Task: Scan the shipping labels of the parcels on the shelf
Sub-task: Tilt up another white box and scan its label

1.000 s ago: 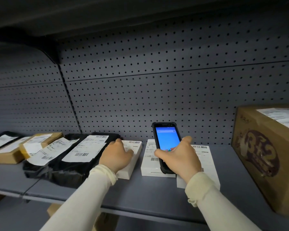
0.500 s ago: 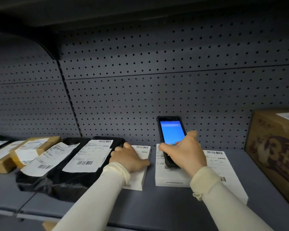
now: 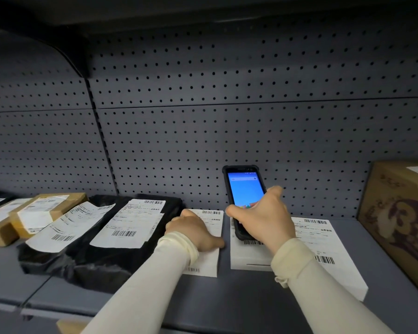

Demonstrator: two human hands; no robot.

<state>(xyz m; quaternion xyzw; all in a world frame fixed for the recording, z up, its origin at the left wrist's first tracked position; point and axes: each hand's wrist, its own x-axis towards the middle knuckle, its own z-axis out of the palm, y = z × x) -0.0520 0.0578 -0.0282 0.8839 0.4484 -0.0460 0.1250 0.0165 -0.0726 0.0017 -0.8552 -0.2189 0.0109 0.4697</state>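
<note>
My right hand (image 3: pixel 263 218) grips a black handheld scanner (image 3: pixel 244 186) with a lit blue screen, tilted up over a white box (image 3: pixel 247 255) with a barcode label. A flat white parcel (image 3: pixel 328 247) lies just right of it, partly under my forearm. My left hand (image 3: pixel 193 229) rests palm down on a smaller white box (image 3: pixel 211 218), its fingers at the box's left edge. Two black poly bags (image 3: pixel 101 263) with white shipping labels (image 3: pixel 133 225) lie to the left of that box.
Brown cardboard parcels (image 3: pixel 46 210) with labels sit at the far left of the grey shelf (image 3: pixel 227 302). A large printed carton (image 3: pixel 401 220) stands at the right. A perforated grey back panel (image 3: pixel 227 116) closes the rear, and an upper shelf hangs overhead.
My view has moved closer to the shelf and slightly right. The scanner has lifted a little and shifted right over the middle white box. My left hand stays on the small white box.
</note>
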